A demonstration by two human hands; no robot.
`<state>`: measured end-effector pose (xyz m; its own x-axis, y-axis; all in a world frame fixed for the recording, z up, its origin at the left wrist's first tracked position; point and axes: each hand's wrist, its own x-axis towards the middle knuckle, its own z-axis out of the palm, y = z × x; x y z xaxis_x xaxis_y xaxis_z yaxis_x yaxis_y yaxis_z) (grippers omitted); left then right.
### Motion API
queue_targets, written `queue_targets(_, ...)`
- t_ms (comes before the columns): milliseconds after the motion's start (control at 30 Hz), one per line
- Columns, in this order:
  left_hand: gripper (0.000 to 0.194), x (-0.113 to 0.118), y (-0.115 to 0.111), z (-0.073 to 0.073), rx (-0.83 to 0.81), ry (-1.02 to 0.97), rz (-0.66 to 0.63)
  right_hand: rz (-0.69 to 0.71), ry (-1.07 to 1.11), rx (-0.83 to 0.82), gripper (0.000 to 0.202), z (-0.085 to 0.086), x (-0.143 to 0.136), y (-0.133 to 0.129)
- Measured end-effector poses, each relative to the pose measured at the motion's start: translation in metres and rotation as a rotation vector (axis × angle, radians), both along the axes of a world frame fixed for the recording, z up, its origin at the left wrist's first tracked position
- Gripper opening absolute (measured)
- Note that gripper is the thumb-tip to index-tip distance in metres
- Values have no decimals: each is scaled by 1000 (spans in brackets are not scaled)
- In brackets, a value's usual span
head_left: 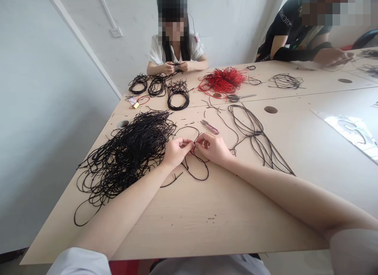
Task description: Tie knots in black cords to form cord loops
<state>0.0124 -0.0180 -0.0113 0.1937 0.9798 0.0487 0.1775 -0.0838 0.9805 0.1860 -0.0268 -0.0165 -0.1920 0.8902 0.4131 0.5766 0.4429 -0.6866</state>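
My left hand and my right hand meet over the middle of the table, each pinching the same thin black cord. Thumbs and forefingers almost touch at one spot on it; the detail between the fingertips is too small to make out. Loops of this cord hang below and behind my fingers onto the wood. Left of my left hand lies a large tangled pile of black cords. Just beyond my right hand is a pair of small pink-handled thread snips.
Bundled dark cord lies to the right. Farther back are coiled black cords, a red cord heap and black scissors. A clear sheet lies at right. Across the table two people handle cords. The tabletop has round holes.
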Motion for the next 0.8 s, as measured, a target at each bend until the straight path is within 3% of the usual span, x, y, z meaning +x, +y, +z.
queue_targets(333,28,0,-2,3,52,-13,-21,2,50,62,3,0,-2,0)
queue_targets(800,24,1,-4,4,199,75,-52,-31,124,-14,7,1,-2,-5)
